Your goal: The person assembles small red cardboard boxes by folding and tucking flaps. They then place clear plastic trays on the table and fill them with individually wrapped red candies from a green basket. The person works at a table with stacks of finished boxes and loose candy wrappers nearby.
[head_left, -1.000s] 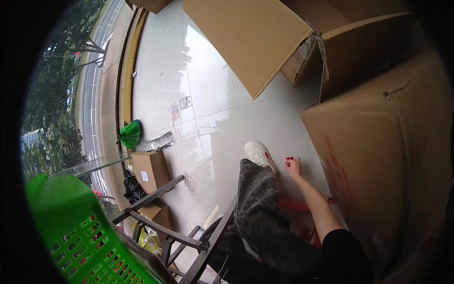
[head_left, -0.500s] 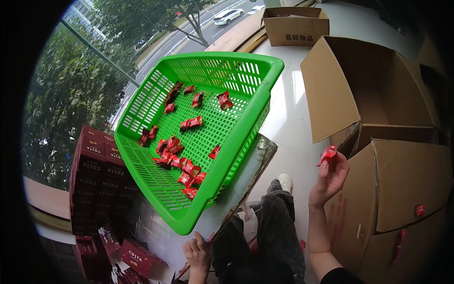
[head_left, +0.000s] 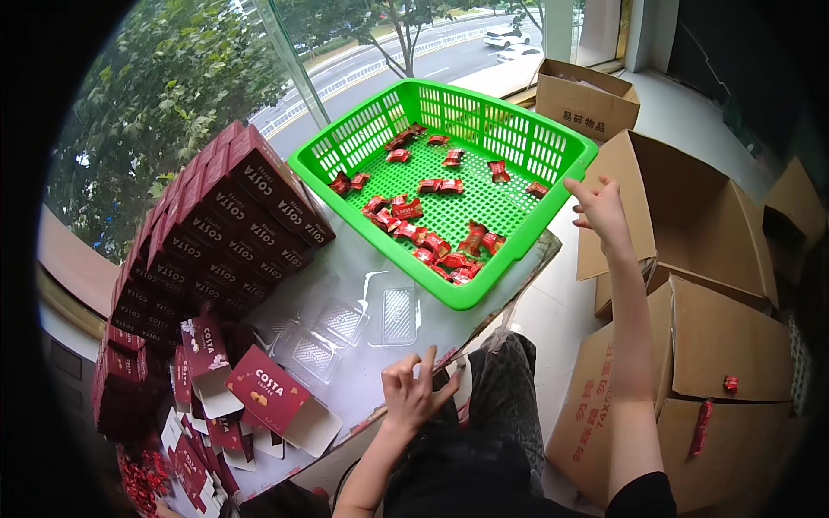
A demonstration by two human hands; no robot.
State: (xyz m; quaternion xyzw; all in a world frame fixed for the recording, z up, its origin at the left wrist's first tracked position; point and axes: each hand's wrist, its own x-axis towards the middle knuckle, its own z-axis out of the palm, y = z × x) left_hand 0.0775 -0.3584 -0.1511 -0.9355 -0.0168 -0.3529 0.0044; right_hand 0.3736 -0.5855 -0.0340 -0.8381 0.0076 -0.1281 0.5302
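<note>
My right hand (head_left: 600, 211) is raised beside the right rim of a green plastic basket (head_left: 452, 299); its fingers are apart and it holds nothing. Several red wrapped candies (head_left: 432, 243) lie scattered in the basket, one (head_left: 537, 188) just inside the rim near my fingertips. At the table's front edge my left hand (head_left: 414, 393) hovers with spread, empty fingers. Clear plastic trays (head_left: 393, 312) lie on the table between that hand and the basket.
A tall stack of dark red cartons (head_left: 229, 229) stands left of the basket, with opened small red boxes (head_left: 269, 395) in front. Open cardboard boxes (head_left: 691, 216) (head_left: 734, 363) crowd the floor at my right; another (head_left: 587, 102) sits beyond the basket. My dark-trousered knees are below.
The view swung up from the floor to the table. Half a second ago my right hand held a red candy; now it is empty at the basket's rim. My left hand rose to the table edge.
</note>
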